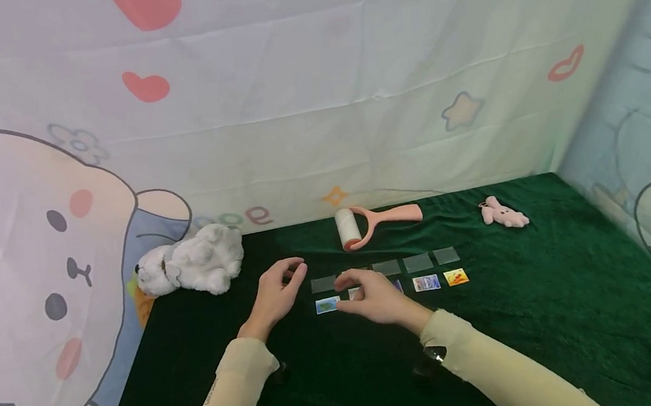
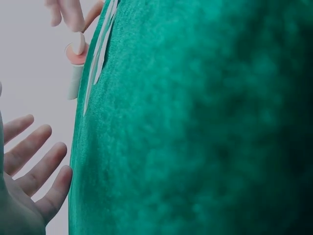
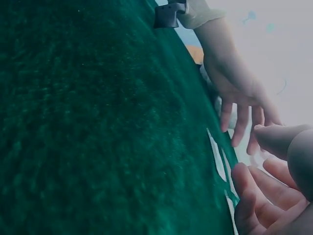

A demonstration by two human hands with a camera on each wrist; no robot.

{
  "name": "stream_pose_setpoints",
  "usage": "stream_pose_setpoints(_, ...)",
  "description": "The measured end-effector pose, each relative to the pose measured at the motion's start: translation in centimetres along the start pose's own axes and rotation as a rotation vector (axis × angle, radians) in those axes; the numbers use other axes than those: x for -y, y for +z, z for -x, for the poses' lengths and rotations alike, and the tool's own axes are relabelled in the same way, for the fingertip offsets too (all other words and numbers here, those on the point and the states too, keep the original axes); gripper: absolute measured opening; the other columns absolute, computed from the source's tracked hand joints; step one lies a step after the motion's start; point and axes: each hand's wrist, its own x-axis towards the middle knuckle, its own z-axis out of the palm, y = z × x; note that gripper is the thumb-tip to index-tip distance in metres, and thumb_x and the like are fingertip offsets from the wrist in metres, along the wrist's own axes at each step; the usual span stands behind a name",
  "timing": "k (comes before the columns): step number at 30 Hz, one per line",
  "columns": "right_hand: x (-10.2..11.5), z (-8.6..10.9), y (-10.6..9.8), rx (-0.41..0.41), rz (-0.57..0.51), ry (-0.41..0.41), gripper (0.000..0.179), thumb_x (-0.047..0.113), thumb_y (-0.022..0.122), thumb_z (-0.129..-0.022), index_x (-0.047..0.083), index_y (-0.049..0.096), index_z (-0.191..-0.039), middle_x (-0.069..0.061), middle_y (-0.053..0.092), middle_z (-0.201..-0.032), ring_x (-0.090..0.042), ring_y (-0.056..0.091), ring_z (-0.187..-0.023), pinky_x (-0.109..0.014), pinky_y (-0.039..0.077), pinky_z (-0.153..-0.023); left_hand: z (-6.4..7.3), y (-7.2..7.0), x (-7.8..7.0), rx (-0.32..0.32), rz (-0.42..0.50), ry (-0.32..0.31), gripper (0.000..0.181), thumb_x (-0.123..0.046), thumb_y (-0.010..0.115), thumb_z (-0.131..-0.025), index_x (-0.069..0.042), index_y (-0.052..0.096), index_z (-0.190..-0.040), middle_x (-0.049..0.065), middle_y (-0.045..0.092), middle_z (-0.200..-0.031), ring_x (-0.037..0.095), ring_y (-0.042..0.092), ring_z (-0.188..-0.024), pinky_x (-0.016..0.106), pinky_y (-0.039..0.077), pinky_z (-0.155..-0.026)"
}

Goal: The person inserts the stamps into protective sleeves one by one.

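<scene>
A pale fabric backdrop (image 1: 301, 86) printed with hearts, stars and a large cartoon animal hangs behind a bench covered in dark green velvety cloth (image 1: 554, 338). At the bench's back left corner lies a fluffy white plush animal (image 1: 209, 258) with a collar. Along the back edge, near the middle, rests a pink-handled roller with a white cylinder (image 1: 349, 228).

The left hand (image 1: 272, 298), in a cream sleeve, hangs just left of the small rectangles with its fingers loosely spread, holding nothing. The right hand (image 1: 380, 298) is above them, thumb and fingers curved and parted, with nothing visible between them; whether the thumb touches a card cannot be told.

A small pink plush toy (image 1: 504, 212) lies towards the back right. Translucent grey film rectangles (image 1: 418, 263) lie in a back row, one mostly hidden by the right hand. Just in front, small printed cards lie flat in a second row: a blue-and-green card (image 1: 327, 304) at the left end, two partly covered by the right hand, a blue-and-white card (image 1: 426, 283), then an orange-yellow card (image 1: 456, 276) at the right end.
</scene>
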Motion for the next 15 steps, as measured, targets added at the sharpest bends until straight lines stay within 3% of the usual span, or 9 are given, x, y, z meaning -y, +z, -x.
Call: stream_pose_setpoints(15,-0.2,-0.9,1.5,-0.055,0.094,0.024,0.039,0.016,0.081,-0.093,0.007,0.068,-0.129,-0.010,0.072,-0.125,-0.012,0.068,-0.070,-0.031,0.057,-0.068,0.1,0.1,0.0,0.010,0.017,-0.014,0.052,-0.054,0.053,-0.107,-0.012,0.068,-0.135,0.004,0.067,-0.134,0.023,0.064,-0.113,0.047,0.057,-0.093)
